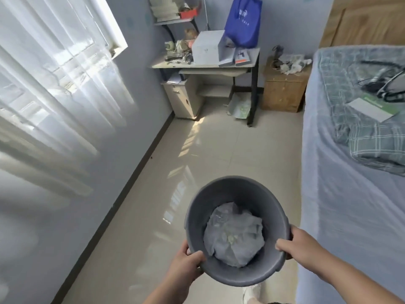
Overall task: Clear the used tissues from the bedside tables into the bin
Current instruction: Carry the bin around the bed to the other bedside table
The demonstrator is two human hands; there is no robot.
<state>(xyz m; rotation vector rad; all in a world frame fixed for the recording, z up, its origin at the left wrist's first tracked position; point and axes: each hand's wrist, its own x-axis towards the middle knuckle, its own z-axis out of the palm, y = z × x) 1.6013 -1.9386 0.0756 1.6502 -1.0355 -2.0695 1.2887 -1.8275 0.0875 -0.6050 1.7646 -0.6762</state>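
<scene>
I hold a round grey bin (pixel 219 187) in front of me above the floor, with a crumpled pale plastic bag (pixel 234 235) lying in its bottom. My left hand (pixel 186 264) grips the near left rim, thumb inside. My right hand (pixel 300 244) grips the right rim, thumb over the edge. Far ahead, a wooden bedside table (pixel 282 93) stands against the wall beside the bed, with several crumpled white tissues (pixel 291 64) and cables on its top.
A bed (pixel 350 172) with a checked blanket runs along the right. A cluttered desk (pixel 206 62) with a blue bag stands at the far wall, a drawer unit under it. Curtained window and wall are on the left. Tiled floor lies between.
</scene>
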